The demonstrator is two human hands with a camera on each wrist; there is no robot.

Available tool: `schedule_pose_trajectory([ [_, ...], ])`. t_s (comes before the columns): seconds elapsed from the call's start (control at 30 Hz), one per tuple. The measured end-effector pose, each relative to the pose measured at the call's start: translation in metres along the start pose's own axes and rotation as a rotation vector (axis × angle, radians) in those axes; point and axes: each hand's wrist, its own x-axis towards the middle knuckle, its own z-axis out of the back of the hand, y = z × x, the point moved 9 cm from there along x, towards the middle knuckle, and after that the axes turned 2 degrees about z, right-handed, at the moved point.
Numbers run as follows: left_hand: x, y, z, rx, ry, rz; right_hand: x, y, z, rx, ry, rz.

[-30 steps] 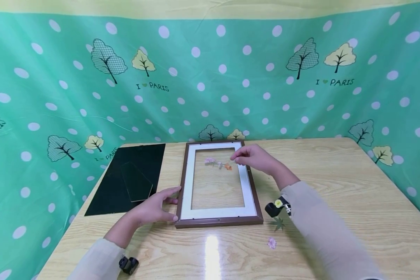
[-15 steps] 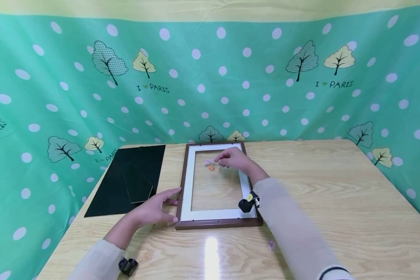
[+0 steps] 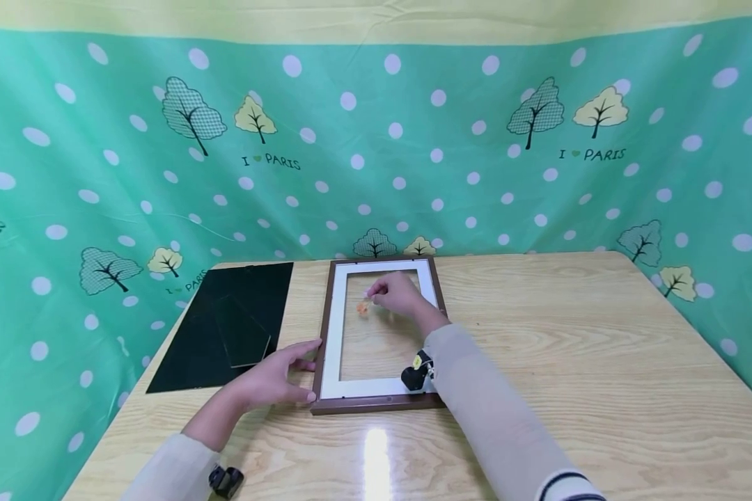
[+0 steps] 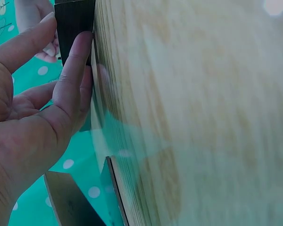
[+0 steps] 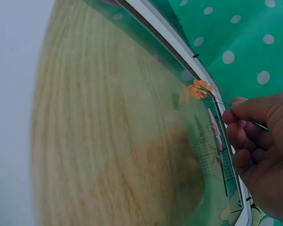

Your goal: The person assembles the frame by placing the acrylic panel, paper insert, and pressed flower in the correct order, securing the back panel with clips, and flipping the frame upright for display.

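A brown picture frame point(image 3: 385, 402) with a white mat point(image 3: 333, 341) and a see-through middle lies on the wooden table. My right hand point(image 3: 402, 296) is over its upper part, thumb and fingertips pinching the thin stem of an orange dried flower point(image 5: 198, 89). The blossom hangs close over the pane, and its reflection shows beside it in the right wrist view. A pink dried flower point(image 5: 214, 125) lies on the pane near the far end. At the frame's left side, my left hand point(image 3: 274, 379) rests its extended fingers and thumb against the edge.
Left of the frame lies a black backing board point(image 3: 191, 334) with its stand flap point(image 3: 244, 341). A polka-dot cloth point(image 3: 326, 146) hangs behind the wooden table point(image 3: 570, 348). My right sleeve point(image 3: 489, 403) crosses the frame's lower right corner.
My right hand has moved left over the pane with the orange flower. Its sleeve now hides the leaf and pink blossom on the table at lower right. My left hand stays put.
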Motion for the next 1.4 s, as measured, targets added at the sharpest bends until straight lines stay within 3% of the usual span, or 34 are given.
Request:
schedule_pose_trajectory([
  [0.3, 0.001, 0.0, 0.0, 0.007, -0.003, 0.005, 0.0, 0.0, -0.002, -0.127, -0.044, 0.026],
  [0.7, 0.004, 0.002, -0.001, 0.002, 0.0, 0.008, -0.004, -0.009, 0.009, -0.058, -0.085, 0.004],
  [0.9, 0.001, 0.001, 0.0, 0.009, -0.009, 0.013, -0.014, 0.0, 0.03, 0.019, -0.098, 0.018],
  [1.13, 0.001, 0.0, 0.0, 0.021, -0.008, 0.004, -0.032, 0.011, 0.056, 0.026, -0.078, 0.072],
  [1.4, 0.002, -0.005, 0.001, 0.001, 0.013, -0.029, -0.067, 0.007, 0.083, 0.027, -0.078, 0.067],
])
